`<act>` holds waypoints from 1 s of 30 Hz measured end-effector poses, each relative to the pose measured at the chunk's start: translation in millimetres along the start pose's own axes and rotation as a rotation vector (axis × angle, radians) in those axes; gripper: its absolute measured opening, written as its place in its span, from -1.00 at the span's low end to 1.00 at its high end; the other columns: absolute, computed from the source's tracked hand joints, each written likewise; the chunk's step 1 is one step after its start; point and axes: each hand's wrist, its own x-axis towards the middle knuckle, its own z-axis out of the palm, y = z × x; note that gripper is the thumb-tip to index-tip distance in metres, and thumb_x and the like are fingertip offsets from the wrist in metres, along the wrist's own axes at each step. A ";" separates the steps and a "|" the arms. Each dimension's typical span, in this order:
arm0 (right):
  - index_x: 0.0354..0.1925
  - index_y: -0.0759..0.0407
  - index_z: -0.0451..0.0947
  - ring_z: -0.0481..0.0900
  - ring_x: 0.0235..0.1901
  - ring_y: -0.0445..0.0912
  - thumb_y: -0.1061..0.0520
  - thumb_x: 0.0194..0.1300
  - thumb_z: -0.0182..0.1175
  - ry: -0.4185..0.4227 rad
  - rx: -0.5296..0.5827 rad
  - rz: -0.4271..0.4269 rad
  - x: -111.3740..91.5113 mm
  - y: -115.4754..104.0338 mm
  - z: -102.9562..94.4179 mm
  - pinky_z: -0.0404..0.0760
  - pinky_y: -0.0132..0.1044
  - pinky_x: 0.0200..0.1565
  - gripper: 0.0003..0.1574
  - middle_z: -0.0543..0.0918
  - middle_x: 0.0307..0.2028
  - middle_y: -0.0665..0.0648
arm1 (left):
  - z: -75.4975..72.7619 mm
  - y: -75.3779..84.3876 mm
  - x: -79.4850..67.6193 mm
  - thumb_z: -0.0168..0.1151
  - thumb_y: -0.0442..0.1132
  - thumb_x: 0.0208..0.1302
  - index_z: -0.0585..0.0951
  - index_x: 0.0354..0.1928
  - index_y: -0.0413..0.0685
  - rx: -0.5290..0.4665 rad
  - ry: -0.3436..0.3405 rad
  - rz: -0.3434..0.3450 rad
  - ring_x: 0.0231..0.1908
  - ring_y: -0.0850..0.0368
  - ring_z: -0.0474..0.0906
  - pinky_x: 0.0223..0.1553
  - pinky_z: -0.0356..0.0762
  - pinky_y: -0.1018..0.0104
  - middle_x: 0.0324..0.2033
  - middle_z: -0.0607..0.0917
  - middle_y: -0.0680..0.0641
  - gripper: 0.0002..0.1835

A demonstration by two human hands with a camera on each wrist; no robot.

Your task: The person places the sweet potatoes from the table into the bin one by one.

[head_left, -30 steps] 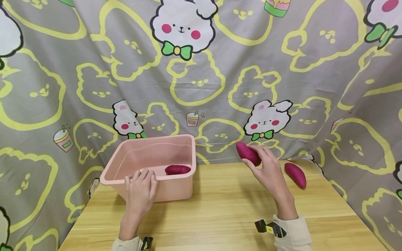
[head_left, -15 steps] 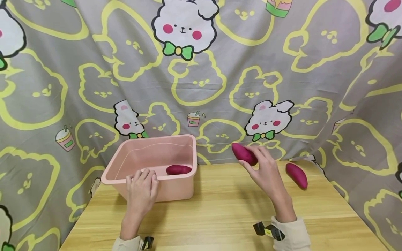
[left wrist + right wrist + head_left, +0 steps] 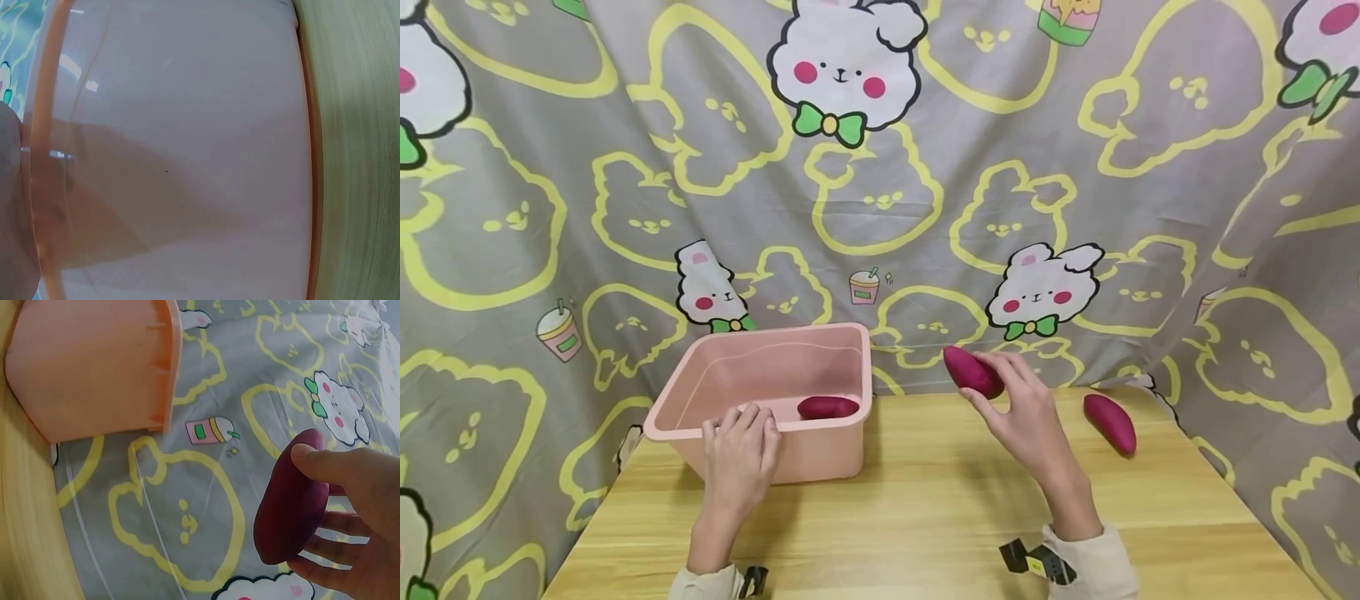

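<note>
A purple sweet potato (image 3: 972,372) is held above the table by my right hand (image 3: 1022,412), thumb on one side and fingers on the other; the right wrist view shows the same sweet potato (image 3: 290,500) in that grip. My left hand (image 3: 739,454) grips the near rim of a pink plastic tub (image 3: 823,454), fingers curled over the edge. Inside the tub lies a second sweet potato (image 3: 827,407), at its right end. The left wrist view shows mostly the tub's outer wall (image 3: 206,125), with a bit of hand at the left edge.
A third sweet potato (image 3: 1109,424) lies on the wooden table (image 3: 925,517), right of my right hand. Behind the table hangs a grey curtain (image 3: 917,325) with rabbit and yellow outline prints. The tub's side wall (image 3: 94,369) rises left in the right wrist view.
My right hand has moved left, toward the tub, and slightly lower with the sweet potato in it. The left hand stays on the tub's rim.
</note>
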 end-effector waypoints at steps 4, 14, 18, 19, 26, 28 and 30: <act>0.21 0.12 0.58 0.62 -0.09 -0.06 0.13 0.12 0.56 -0.013 0.025 -0.016 -2.8 -6.4 7.0 0.70 -0.06 -0.15 -0.31 0.62 0.05 0.09 | 1.2 0.5 -1.7 -0.17 -0.15 0.44 0.50 -0.39 -0.08 -0.002 -0.001 0.006 -0.26 -0.20 0.47 -0.14 0.20 -0.19 -0.38 0.61 -0.09 -0.69; 0.21 0.15 0.57 0.65 -0.02 -0.05 0.18 0.11 0.57 -0.023 0.076 -0.075 -0.8 -20.2 21.7 0.71 -0.11 -0.07 -0.31 0.61 0.10 0.08 | 0.2 1.1 -0.8 -0.16 -0.16 0.43 0.53 -0.36 -0.10 -0.005 0.001 0.004 -0.26 -0.20 0.47 -0.12 0.20 -0.21 -0.37 0.61 -0.10 -0.70; 0.21 0.14 0.57 0.65 0.00 -0.08 0.17 0.13 0.56 -0.034 0.097 -0.075 -0.1 -24.4 24.7 0.70 -0.15 -0.05 -0.31 0.60 0.12 0.07 | -0.6 1.5 0.2 -0.17 -0.17 0.43 0.52 -0.36 -0.10 -0.006 0.000 0.003 -0.26 -0.21 0.47 -0.12 0.20 -0.21 -0.37 0.60 -0.10 -0.70; 0.22 0.14 0.56 0.65 0.00 -0.08 0.16 0.13 0.55 -0.036 0.101 -0.077 0.0 -25.4 25.3 0.70 -0.15 -0.04 -0.31 0.60 0.12 0.07 | -0.8 1.7 0.4 -0.17 -0.17 0.43 0.52 -0.37 -0.10 -0.006 0.000 0.004 -0.26 -0.21 0.46 -0.12 0.20 -0.21 -0.38 0.60 -0.10 -0.70; 0.22 0.16 0.55 0.64 0.05 -0.03 0.17 0.15 0.54 -0.035 0.151 -0.096 0.8 -33.4 29.1 0.69 -0.11 0.00 -0.32 0.59 0.14 0.11 | -0.7 2.3 1.5 -0.17 -0.17 0.43 0.51 -0.37 -0.10 -0.002 0.003 0.007 -0.26 -0.20 0.46 -0.12 0.20 -0.21 -0.39 0.59 -0.10 -0.70; 0.23 0.15 0.56 0.63 0.06 -0.02 0.17 0.15 0.54 -0.035 0.164 -0.099 0.9 -35.2 30.3 0.69 -0.09 0.00 -0.32 0.58 0.15 0.12 | -0.6 2.2 1.4 -0.18 -0.17 0.43 0.51 -0.37 -0.10 -0.001 0.003 0.008 -0.27 -0.20 0.46 -0.12 0.20 -0.21 -0.39 0.60 -0.10 -0.70; 0.23 0.15 0.56 0.63 0.07 0.00 0.18 0.14 0.54 -0.035 0.176 -0.104 1.1 -36.3 31.8 0.69 -0.07 0.00 -0.31 0.57 0.16 0.12 | -0.4 2.1 1.1 -0.18 -0.17 0.43 0.51 -0.38 -0.10 -0.001 0.005 0.008 -0.27 -0.20 0.46 -0.12 0.20 -0.21 -0.39 0.59 -0.09 -0.70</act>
